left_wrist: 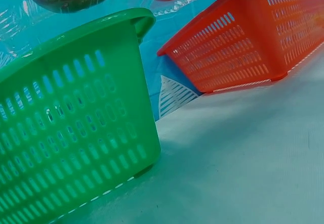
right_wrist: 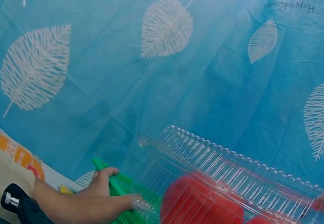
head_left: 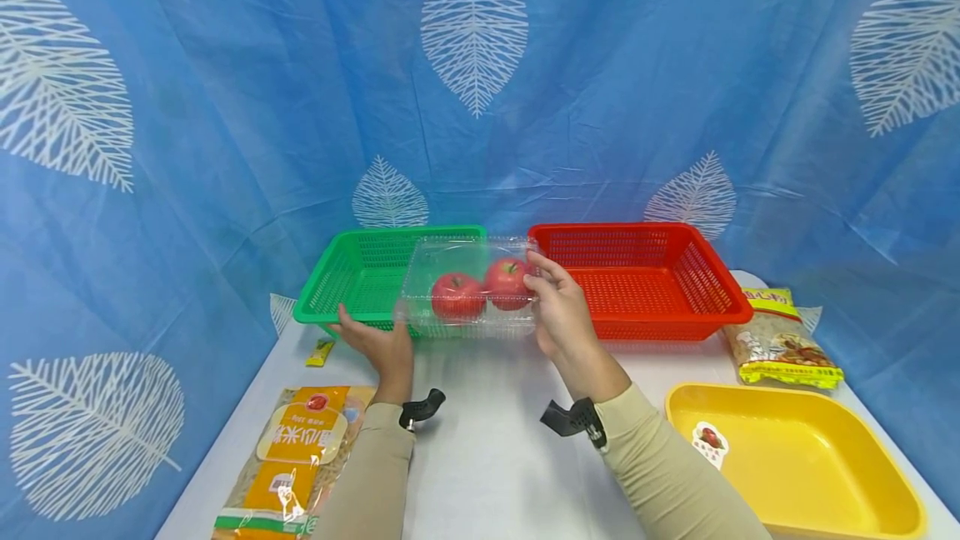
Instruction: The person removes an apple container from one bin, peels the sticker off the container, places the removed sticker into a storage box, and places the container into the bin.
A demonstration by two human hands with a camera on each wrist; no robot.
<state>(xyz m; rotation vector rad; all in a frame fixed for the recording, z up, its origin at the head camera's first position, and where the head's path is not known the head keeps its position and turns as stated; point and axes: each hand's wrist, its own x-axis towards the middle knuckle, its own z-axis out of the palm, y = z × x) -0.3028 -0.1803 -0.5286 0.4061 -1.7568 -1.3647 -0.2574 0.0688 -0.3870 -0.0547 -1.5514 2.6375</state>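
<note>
A clear plastic clamshell box [head_left: 442, 252] with two red apples [head_left: 458, 297] inside is held up above the table, overlapping the green basket [head_left: 315, 286] in the head view. At the box's right end my right hand [head_left: 566, 315] grips it with thumb and fingers. My left hand [head_left: 382, 348] is at the box's lower left corner, its thumb spread out to the left and its other fingers extended to the box. In the right wrist view, the fingers of the left hand [right_wrist: 96, 198] reach the box's end [right_wrist: 147, 204]. The left wrist view shows the apples' undersides above the basket rim.
A red basket [head_left: 637, 327] stands behind on the right. At far right lies a yellow-labelled food bag [head_left: 783, 344], with a yellow tray [head_left: 817, 473] nearer. On the left are an orange-labelled bag [head_left: 292, 457] and a small yellow packet [head_left: 320, 353]. Blue leaf-print cloth [head_left: 585, 107] surrounds the table.
</note>
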